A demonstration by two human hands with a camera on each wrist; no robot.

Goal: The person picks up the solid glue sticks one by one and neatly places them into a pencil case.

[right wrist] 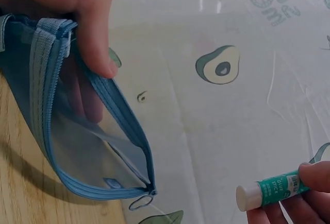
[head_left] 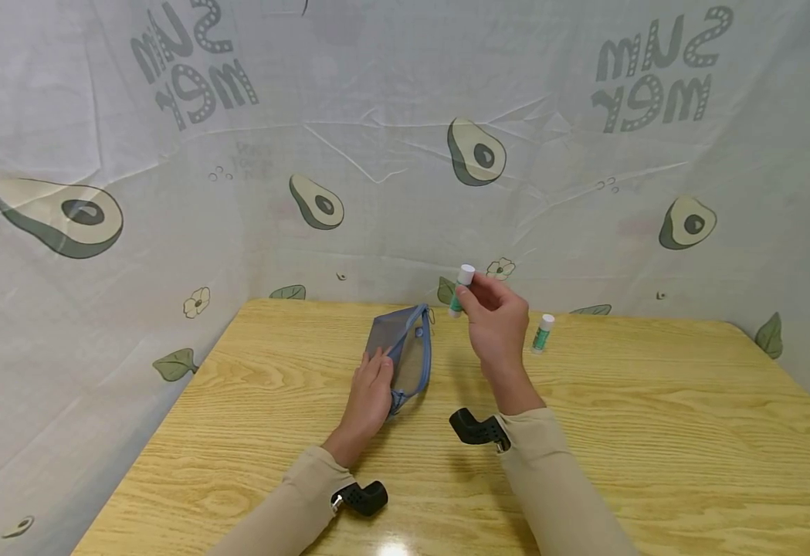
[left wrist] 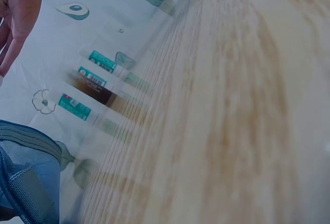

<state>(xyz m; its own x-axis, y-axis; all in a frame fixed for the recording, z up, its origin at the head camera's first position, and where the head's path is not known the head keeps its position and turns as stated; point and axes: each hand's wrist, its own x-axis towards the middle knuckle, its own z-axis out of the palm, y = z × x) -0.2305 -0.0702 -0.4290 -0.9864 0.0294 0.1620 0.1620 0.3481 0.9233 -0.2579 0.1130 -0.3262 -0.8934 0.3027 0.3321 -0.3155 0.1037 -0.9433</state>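
Observation:
My left hand grips the side of a blue mesh zipper pouch. In the right wrist view the thumb lies along the zipped edge and fingers show through the mesh; the pouch's mouth gapes open. My right hand pinches a green glue stick with white ends, lifted above the table to the right of the pouch. That glue stick's label faces the right wrist camera. Another glue stick stands upright on the table, right of the right hand.
The wood-grain table reaches back to a pale curtain printed with avocados. In the left wrist view, several green labels, one of them on a glue stick, stand around a dark strip, partly blurred.

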